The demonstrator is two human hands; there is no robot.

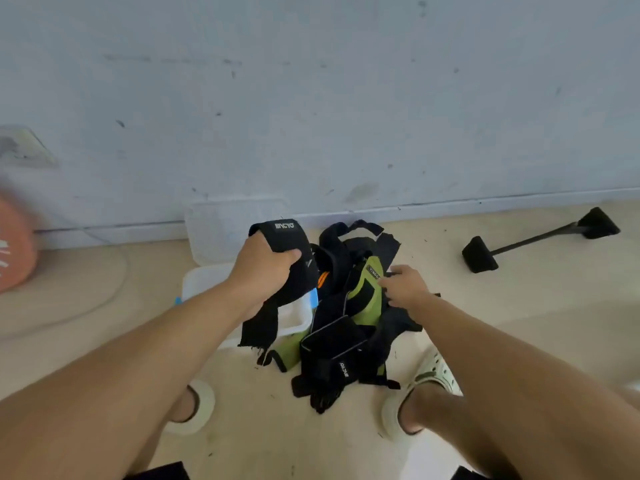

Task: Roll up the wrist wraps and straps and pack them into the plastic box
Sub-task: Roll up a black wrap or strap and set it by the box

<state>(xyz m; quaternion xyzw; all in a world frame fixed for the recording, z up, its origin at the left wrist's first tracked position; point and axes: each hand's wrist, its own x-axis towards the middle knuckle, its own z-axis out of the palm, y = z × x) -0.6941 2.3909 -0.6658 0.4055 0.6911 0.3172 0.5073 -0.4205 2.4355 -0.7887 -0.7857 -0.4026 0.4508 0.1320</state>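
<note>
From the head view, the left hand [265, 263] grips a black wrist wrap [294, 268] lifted above the white plastic box [207, 282] on the floor, its frayed tail hanging loose; best to pull it taut and roll tightly from one end. The right hand [405, 285], fingers loosely spread, touches the green-and-black pile of straps [349, 327] just beside the box.

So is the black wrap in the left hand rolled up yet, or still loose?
Still loose. The left hand grips the black wrap near its top, and its frayed tail hangs unrolled below the hand, over the plastic box.
</note>
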